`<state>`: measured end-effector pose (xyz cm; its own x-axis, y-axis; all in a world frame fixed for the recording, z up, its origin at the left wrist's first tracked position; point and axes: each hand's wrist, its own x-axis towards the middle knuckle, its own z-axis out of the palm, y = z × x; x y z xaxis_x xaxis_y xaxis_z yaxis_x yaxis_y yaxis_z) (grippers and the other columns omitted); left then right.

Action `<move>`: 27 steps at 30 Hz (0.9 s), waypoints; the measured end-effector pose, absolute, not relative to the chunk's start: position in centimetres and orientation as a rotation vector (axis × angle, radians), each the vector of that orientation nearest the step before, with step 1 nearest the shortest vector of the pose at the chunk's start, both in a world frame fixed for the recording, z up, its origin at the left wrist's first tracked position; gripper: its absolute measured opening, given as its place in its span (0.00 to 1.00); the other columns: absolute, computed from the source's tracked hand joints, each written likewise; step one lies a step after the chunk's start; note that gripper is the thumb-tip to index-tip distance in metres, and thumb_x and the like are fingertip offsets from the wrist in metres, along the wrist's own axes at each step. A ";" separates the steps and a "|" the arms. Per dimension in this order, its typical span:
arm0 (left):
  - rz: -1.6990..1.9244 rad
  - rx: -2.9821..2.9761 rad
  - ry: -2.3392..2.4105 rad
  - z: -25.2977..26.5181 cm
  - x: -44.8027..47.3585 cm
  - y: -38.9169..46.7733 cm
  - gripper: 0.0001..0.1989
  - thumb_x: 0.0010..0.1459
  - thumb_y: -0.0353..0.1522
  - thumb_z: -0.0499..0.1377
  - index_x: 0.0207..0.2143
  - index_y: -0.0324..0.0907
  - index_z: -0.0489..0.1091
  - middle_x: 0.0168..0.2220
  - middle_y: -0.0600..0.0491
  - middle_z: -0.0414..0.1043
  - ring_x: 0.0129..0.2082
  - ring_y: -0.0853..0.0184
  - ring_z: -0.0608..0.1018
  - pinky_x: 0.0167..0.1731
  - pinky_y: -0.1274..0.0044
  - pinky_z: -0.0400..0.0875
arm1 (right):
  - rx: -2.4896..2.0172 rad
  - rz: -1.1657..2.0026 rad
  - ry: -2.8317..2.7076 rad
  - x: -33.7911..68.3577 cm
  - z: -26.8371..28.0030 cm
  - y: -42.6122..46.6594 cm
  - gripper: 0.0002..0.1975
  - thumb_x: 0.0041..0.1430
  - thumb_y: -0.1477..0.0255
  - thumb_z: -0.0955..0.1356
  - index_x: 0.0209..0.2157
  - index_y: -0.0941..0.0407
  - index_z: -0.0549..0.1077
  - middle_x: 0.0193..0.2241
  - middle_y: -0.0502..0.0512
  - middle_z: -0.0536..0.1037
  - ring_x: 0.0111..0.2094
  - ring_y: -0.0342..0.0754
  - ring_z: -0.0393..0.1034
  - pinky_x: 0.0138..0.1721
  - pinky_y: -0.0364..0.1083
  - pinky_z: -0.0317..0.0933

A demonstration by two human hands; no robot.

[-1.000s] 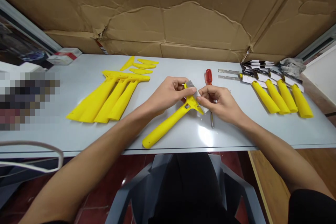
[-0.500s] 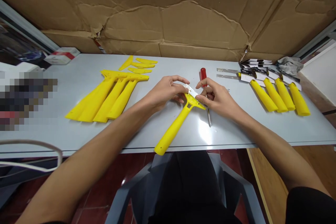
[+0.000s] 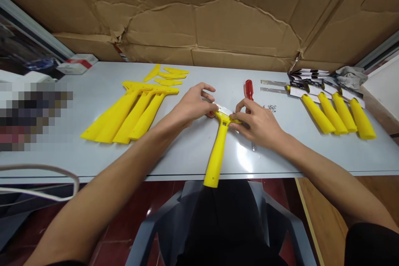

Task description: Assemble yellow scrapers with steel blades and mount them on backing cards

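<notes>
Pinching the yellow handle [image 3: 215, 153] by the two ends of its crosspiece, I have both hands close together over the table [image 3: 174, 153]. My left hand [image 3: 197, 102] grips the nine o'clock end, thumb narrowed in against it, while the forefinger stands lifted off toward one o'clock. My right hand [image 3: 262, 122] has the three o'clock end, thumb and forefinger drawn narrow on it. Between my fingertips a silvery strip [image 3: 223, 109] lies along the crosspiece, at its twelve o'clock side. The stem runs down between six and seven, its butt reaching past the table's near edge. Taking the crosspiece as the middle of the dial, the red screwdriver [image 3: 249, 88] is at one o'clock, its shaft passing behind my right hand and its tip showing beyond, near four. Small screws [image 3: 271, 108] lie between two and three, just past my knuckles, and two flat strips [image 3: 274, 90] at two. Well out at three are four scrapers [image 3: 339, 112] in a row, with a grey rag [image 3: 351, 77] behind them. At nine, more handles [image 3: 120, 116] overlap in a batch; four yellow slips [image 3: 168, 82] sit at ten, a box [image 3: 76, 65] farther out, and cardboard [image 3: 193, 25] rises at twelve.
</notes>
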<state>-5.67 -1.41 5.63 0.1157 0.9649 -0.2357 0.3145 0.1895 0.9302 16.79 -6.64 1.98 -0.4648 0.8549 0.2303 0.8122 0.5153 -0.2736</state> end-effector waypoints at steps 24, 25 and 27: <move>0.372 2.799 1.129 4.3 -6.8 -1.5 0.23 0.62 0.29 0.60 0.56 0.53 0.83 0.36 0.49 0.80 0.34 0.60 0.78 0.38 0.72 0.68 | -1.375 0.240 -2.402 18.5 3.2 -5.0 0.20 0.72 0.56 0.66 0.51 0.54 0.83 0.52 0.57 0.76 0.50 0.42 0.69 0.39 0.43 0.54; 0.351 2.833 1.113 4.4 -6.8 -1.6 0.21 0.63 0.29 0.59 0.54 0.52 0.84 0.36 0.49 0.80 0.34 0.61 0.79 0.36 0.73 0.67 | -1.343 0.238 -2.322 19.2 3.6 -4.7 0.20 0.72 0.55 0.66 0.50 0.54 0.83 0.50 0.57 0.76 0.48 0.41 0.69 0.41 0.43 0.56; 0.294 2.906 1.076 4.7 -6.7 -1.7 0.19 0.65 0.29 0.57 0.50 0.50 0.85 0.37 0.49 0.81 0.34 0.62 0.79 0.34 0.73 0.65 | -1.337 0.198 -2.134 20.8 4.2 -3.7 0.20 0.72 0.56 0.65 0.46 0.56 0.83 0.46 0.57 0.78 0.40 0.38 0.68 0.42 0.43 0.58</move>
